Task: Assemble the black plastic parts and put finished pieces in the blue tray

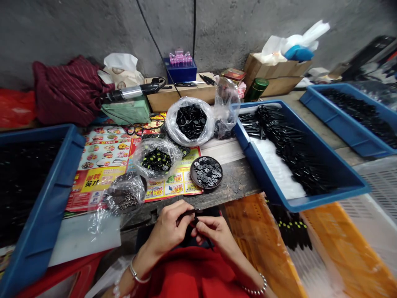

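Black rod point(187, 212) crosswise between left hand point(167, 227), right hand point(214, 234).

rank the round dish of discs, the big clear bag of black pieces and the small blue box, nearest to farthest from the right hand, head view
From the right hand:
1. Round dark dish of discs, on the table just ahead.
2. Clear bag of black pieces, farther ahead, slightly left.
3. Small blue box, at the back by the wall.

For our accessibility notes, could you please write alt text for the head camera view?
A person's left hand and right hand hold a small black piece over a workbench. Blue trays of black parts flank it, with a round dish of small discs and plastic bags of parts ahead.
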A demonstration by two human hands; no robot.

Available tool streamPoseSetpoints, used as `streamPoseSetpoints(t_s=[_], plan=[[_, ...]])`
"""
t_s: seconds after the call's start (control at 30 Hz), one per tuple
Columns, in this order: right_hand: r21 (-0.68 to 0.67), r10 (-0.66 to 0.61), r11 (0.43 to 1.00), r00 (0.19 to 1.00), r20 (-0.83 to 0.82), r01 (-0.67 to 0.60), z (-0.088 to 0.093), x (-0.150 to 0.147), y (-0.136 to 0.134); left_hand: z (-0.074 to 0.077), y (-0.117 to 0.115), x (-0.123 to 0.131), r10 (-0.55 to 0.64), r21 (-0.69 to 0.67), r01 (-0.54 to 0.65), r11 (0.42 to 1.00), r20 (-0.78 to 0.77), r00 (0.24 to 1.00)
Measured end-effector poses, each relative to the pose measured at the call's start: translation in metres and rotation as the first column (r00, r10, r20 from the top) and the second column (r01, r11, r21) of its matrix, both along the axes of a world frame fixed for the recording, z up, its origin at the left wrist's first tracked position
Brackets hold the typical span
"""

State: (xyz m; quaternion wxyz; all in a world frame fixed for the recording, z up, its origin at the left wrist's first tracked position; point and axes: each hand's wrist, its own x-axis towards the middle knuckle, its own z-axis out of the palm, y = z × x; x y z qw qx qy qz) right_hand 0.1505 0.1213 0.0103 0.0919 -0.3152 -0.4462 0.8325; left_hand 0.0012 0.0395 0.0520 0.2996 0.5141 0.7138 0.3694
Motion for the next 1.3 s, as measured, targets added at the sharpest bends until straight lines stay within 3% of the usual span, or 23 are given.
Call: streamPoseSetpoints(t_s=[0.17,0.4,0.57,0.77,0.97,1.2,1.3], plan=[[0.054,-0.054,0.997,0.999,0.007,0.053,0.005,-0.001,0.003,-0.002,0.001,0.002,0.047,0.005,-0.048,0.999,0.1,0.994],[-0.025,-0.303,0.952,0.951,0.058,0.305,0.004,-0.002,0.008,-0.02,-0.011,0.011,0.171,-0.051,-0.165,0.985,0.427,0.888],[-0.011,-0.325,0.946,0.945,0.029,0.325,0.0,-0.001,0.007,-0.024,-0.018,0.019,0.195,-0.089,-0.174,0.981,0.45,0.872],[0.072,-0.282,0.957,0.96,0.0,0.281,-0.001,0.0,0.003,-0.023,-0.016,0.028,0.244,-0.125,-0.211,0.969,0.562,0.79],[0.104,-0.227,0.968,0.973,-0.027,0.229,0.002,-0.001,0.003,-0.024,-0.014,0.029,0.237,-0.118,-0.206,0.971,0.547,0.803],[-0.028,-0.234,0.972,0.97,-0.073,0.232,0.008,-0.008,0.008,-0.036,-0.015,0.02,0.268,-0.161,-0.215,0.963,0.524,0.808],[-0.111,-0.288,0.954,0.954,-0.086,0.278,0.008,-0.007,0.012,-0.042,-0.011,0.011,0.247,-0.145,-0.203,0.968,0.44,0.863]])
